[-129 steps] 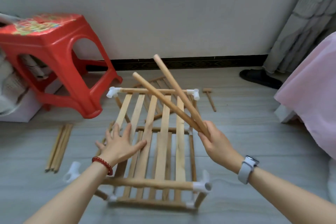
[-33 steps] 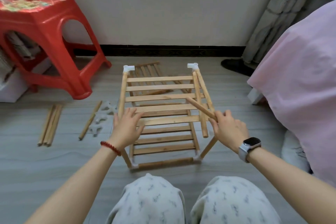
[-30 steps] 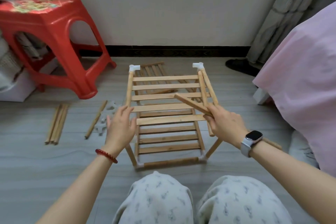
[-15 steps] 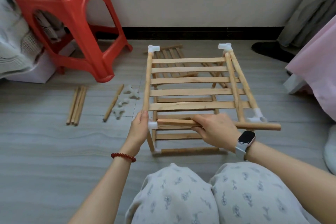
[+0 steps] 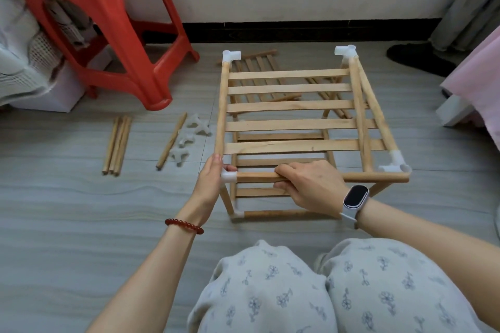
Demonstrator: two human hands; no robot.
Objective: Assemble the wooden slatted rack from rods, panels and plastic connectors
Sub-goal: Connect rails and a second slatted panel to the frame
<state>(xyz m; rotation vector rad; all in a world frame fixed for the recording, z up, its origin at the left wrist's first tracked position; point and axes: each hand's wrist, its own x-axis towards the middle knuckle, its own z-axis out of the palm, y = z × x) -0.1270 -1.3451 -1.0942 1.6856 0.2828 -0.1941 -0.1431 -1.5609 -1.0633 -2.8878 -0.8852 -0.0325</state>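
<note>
Rack (image 5: 295,127) stands on the floor at frame centre, slatted top panel fitted. Right hand (image 5: 311,186) has its grip clamped around the front rod (image 5: 378,176); its left end meets the near-left connector (image 5: 228,176). Left hand (image 5: 212,181) pinches that connector. Advice: keep the rod level, brace the connector, push straight in. The right end overshoots the near-right connector (image 5: 396,163); seat it after.

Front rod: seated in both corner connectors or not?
Left only. The front rod enters the left connector; its right end passes beside the right connector, not in it.
</note>
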